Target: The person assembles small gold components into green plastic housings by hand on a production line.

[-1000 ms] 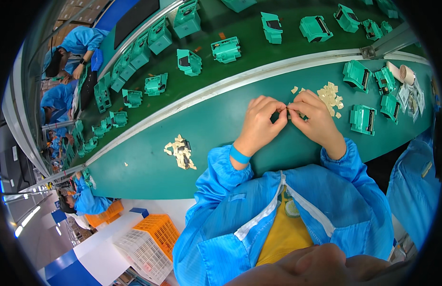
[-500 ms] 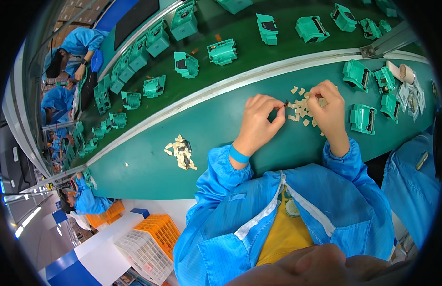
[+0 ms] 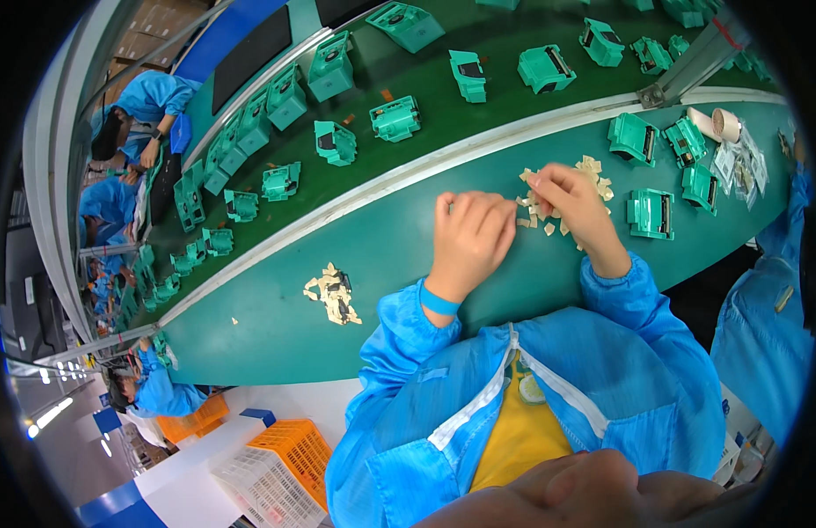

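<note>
My left hand (image 3: 471,239) is closed above the green table, its back turned up, so whatever lies between its fingertips is hidden. Close to its right, my right hand (image 3: 577,207) has thumb and forefinger pinched together; anything in that pinch is too small to make out. Under and behind the right hand spreads a loose pile of small cream-coloured pieces (image 3: 592,172). Farther left on the table lies a second heap of cream strips (image 3: 336,297) with dark parts mixed in.
Several green plastic housings (image 3: 651,214) stand right of the pile, near clear plastic bags (image 3: 739,169) and a tape roll (image 3: 726,125). Beyond a metal rail (image 3: 373,175), a dark green belt carries more housings (image 3: 395,118). A co-worker's blue sleeve (image 3: 760,326) is close on the right.
My left hand has turned over, hiding the small dark part seen at its fingertips before. My right hand has shifted left, and its fingertips now point toward the left hand. The whole view has shifted slightly.
</note>
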The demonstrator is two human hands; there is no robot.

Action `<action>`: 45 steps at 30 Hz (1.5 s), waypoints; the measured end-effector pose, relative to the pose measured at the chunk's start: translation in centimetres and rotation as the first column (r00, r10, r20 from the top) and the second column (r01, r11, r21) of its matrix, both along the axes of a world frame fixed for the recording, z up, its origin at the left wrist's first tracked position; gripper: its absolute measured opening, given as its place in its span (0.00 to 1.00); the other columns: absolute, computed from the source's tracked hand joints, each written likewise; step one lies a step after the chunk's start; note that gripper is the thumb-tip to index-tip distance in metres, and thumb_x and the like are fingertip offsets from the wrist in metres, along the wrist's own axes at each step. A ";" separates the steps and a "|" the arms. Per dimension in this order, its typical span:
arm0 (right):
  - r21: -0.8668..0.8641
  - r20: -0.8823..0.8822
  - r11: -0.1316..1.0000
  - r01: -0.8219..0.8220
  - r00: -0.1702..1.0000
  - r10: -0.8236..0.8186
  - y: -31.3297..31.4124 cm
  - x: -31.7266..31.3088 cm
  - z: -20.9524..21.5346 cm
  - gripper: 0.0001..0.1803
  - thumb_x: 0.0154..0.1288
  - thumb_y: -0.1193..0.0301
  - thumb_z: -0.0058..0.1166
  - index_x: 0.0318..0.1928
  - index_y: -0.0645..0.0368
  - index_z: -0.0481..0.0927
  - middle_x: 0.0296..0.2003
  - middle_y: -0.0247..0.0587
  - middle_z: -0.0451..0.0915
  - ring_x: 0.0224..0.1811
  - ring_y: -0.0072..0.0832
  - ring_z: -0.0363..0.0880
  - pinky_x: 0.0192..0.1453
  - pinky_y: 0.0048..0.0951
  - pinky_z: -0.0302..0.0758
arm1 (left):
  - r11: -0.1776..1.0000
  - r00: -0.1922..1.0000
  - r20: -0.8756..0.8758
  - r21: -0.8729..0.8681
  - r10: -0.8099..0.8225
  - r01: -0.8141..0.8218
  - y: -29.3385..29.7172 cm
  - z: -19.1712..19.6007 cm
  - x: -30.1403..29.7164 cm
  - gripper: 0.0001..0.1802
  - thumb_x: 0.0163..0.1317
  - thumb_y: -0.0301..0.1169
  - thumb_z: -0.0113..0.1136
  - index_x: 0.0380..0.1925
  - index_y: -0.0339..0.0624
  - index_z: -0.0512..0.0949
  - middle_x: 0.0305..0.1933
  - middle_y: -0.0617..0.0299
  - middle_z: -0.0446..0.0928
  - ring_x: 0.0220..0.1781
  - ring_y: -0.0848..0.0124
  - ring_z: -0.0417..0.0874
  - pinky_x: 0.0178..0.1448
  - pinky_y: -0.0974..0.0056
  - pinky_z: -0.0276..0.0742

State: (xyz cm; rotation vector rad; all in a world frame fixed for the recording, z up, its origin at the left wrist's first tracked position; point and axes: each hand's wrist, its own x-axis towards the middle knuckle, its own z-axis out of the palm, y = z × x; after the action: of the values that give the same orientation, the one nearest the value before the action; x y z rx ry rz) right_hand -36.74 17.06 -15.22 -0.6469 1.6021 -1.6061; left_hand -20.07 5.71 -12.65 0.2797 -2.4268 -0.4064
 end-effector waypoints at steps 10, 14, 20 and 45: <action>0.124 0.387 0.935 -0.331 0.884 0.261 0.7 0.1 2.1 0.14 0.70 0.63 0.63 0.31 0.62 0.84 0.26 0.31 0.79 0.26 0.17 0.76 0.31 0.19 0.72 | 0.988 0.997 0.026 -0.137 -0.071 0.074 0.5 0.1 1.9 0.17 0.50 0.25 0.73 0.42 0.48 0.83 0.43 0.69 0.80 0.45 0.69 0.81 0.52 0.54 0.67; 0.214 0.310 0.908 -0.359 0.907 0.286 0.6 0.0 2.6 0.11 0.68 0.67 0.64 0.34 0.63 0.84 0.26 0.31 0.81 0.28 0.16 0.78 0.33 0.19 0.74 | 0.989 0.998 0.021 -0.129 -0.063 0.065 0.6 -0.2 2.2 0.17 0.51 0.26 0.73 0.42 0.48 0.83 0.44 0.68 0.80 0.46 0.69 0.81 0.53 0.53 0.67; 0.239 0.261 0.853 -0.465 0.877 0.405 -0.1 -0.4 3.7 0.10 0.68 0.68 0.63 0.35 0.63 0.85 0.27 0.30 0.81 0.28 0.16 0.78 0.33 0.19 0.74 | 0.988 0.999 -0.011 -0.148 -0.043 0.041 0.4 -0.3 2.9 0.15 0.52 0.26 0.73 0.42 0.47 0.83 0.44 0.67 0.81 0.46 0.68 0.81 0.53 0.53 0.67; 0.163 -0.176 0.395 -0.904 0.367 0.913 -2.8 3.5 2.5 0.67 0.47 0.65 0.82 0.81 0.61 0.48 0.64 0.50 0.80 0.69 0.37 0.75 0.73 0.37 0.67 | 0.830 0.896 -0.245 0.521 0.370 -0.201 -1.4 -0.8 7.4 0.04 0.62 0.22 0.68 0.37 0.37 0.85 0.39 0.54 0.85 0.42 0.59 0.84 0.48 0.60 0.79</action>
State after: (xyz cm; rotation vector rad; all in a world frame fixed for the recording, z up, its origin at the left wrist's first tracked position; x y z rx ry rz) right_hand -33.20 14.23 -12.72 -1.4487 1.0167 -0.6241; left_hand -12.68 4.32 -13.48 0.7279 -1.8730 -0.8497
